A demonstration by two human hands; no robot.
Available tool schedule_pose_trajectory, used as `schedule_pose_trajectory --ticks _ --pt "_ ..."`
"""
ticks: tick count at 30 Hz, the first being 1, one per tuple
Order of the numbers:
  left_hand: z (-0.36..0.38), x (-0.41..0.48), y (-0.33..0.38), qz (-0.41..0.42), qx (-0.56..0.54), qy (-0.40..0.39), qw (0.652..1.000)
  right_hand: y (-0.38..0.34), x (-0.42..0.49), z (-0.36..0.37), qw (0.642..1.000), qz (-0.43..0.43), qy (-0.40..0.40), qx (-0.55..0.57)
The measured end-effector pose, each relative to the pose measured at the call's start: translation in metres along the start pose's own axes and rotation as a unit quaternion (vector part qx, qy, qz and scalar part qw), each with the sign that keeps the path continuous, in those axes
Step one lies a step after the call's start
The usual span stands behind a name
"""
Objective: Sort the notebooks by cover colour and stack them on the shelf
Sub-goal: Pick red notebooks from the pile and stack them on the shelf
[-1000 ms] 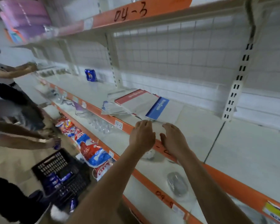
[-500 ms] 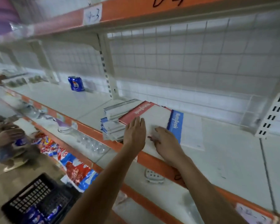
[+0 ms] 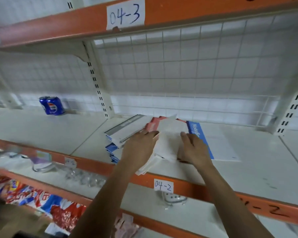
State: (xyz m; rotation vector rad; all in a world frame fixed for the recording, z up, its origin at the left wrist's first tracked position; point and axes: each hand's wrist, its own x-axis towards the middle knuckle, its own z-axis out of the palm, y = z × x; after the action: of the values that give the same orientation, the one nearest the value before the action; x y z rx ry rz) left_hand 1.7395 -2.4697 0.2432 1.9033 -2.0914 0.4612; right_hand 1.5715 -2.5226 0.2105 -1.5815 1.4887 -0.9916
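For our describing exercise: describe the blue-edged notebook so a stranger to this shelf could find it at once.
Start at the shelf with the orange edge labelled 04-2. Just right of the right hand lies a flat white notebook. Unlike the red-edged notebook beside it, it has a blue strip down its left side.
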Motion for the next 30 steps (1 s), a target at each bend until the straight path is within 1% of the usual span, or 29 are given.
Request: schedule_pose_trajectory --ticks 1,2,3,4,5,6,7,8,9,10,11,12,13,14,17,18,19,21,23,24,25,26,27,28,30 --pt "-0.004 0.003 0.002 0.022 -0.019 0.059 0.998 -0.007 0.000 -0.003 0.990 0.057 -0.017 0.130" --pt "-0.004 0.005 0.007 0.055 -0.045 0.088 0.994 -0.014 0.000 -0.007 0.958 0.112 -0.053 0.259" --pt "0.000 0.007 0.012 0.106 -0.055 0.092 0.989 -0.019 0.000 -0.014 0.919 0.141 -0.086 0.357" --pt "0.006 0.010 0.015 0.150 -0.090 0.042 0.984 -0.021 0.000 -0.020 0.897 0.139 -0.110 0.404" --pt "0.008 0.013 0.018 0.162 -0.145 -0.027 0.976 -0.022 0.000 -0.026 0.895 0.128 -0.117 0.411" --pt "0.008 0.014 0.021 0.135 -0.209 -0.116 0.962 -0.019 0.000 -0.031 0.909 0.122 -0.114 0.382" --pt "0.010 0.017 0.022 0.091 -0.268 -0.164 0.945 -0.014 -0.001 -0.034 0.921 0.124 -0.095 0.357" --pt "0.017 0.021 0.019 0.039 -0.292 -0.163 0.941 -0.008 -0.001 -0.039 0.928 0.125 -0.078 0.342" --pt "0.024 0.024 0.016 -0.025 -0.269 -0.142 0.952 -0.002 -0.001 -0.043 0.931 0.126 -0.065 0.335" --pt "0.031 0.028 0.013 -0.097 -0.203 -0.128 0.966 0.005 0.000 -0.048 0.932 0.128 -0.058 0.333" --pt "0.038 0.030 0.010 -0.164 -0.127 -0.142 0.968 0.010 0.001 -0.053 0.934 0.133 -0.052 0.328" --pt "0.042 0.031 0.008 -0.217 -0.081 -0.164 0.959 0.014 0.001 -0.057 0.935 0.137 -0.047 0.323" --pt "0.043 0.031 0.008 -0.250 -0.066 -0.171 0.951 0.017 0.002 -0.061 0.937 0.139 -0.047 0.317" --pt "0.045 0.033 0.009 -0.268 -0.061 -0.155 0.949 0.020 0.002 -0.064 0.939 0.138 -0.051 0.312" --pt "0.035 0.038 0.018 -0.254 0.015 -0.067 0.965 0.024 0.002 -0.067 0.943 0.141 -0.067 0.293" --pt "0.027 0.040 0.022 -0.249 0.026 -0.032 0.968 0.024 0.002 -0.068 0.945 0.146 -0.065 0.285" --pt "0.019 0.043 0.026 -0.251 0.013 0.005 0.968 0.024 0.001 -0.069 0.946 0.152 -0.062 0.279" --pt "-0.001 0.049 0.032 -0.263 -0.061 0.097 0.958 0.025 0.003 -0.071 0.947 0.156 -0.059 0.275" --pt "-0.009 0.053 0.036 -0.276 -0.169 0.196 0.926 0.025 0.003 -0.073 0.944 0.149 -0.063 0.289" --pt "-0.009 0.054 0.038 -0.278 -0.239 0.224 0.903 0.025 0.003 -0.073 0.939 0.141 -0.064 0.306" --pt "-0.007 0.055 0.040 -0.277 -0.308 0.232 0.880 0.024 0.004 -0.073 0.935 0.132 -0.065 0.322" --pt "-0.004 0.056 0.044 -0.276 -0.365 0.219 0.862 0.021 0.005 -0.073 0.929 0.124 -0.070 0.340" --pt "0.001 0.055 0.049 -0.274 -0.400 0.187 0.854 0.018 0.005 -0.072 0.924 0.114 -0.077 0.356" --pt "0.008 0.053 0.054 -0.268 -0.408 0.149 0.860 0.016 0.007 -0.071 0.916 0.108 -0.083 0.378" --pt "0.028 0.048 0.063 -0.252 -0.346 0.077 0.900 0.012 0.009 -0.071 0.893 0.123 -0.086 0.424"
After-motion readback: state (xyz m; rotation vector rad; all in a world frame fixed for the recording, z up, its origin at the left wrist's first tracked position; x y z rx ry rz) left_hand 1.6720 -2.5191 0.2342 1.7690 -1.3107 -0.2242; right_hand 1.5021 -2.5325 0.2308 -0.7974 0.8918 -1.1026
